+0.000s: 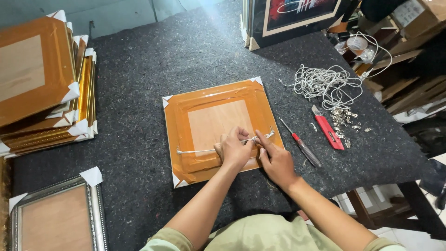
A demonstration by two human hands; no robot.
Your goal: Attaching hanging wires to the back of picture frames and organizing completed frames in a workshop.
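An orange-wrapped picture frame lies face down in the middle of the grey felt table, with white corner protectors. A white hanging cord runs across its back, from the left side to the right side. My left hand rests on the frame's lower middle, fingers pinching the cord. My right hand sits at the frame's lower right corner and pinches the same cord near its right end.
A red-handled screwdriver and a red utility knife lie right of the frame, beside small metal hangers and a tangle of white cord. Wrapped frames are stacked at left, a silver frame at lower left, dark framed pictures at the back.
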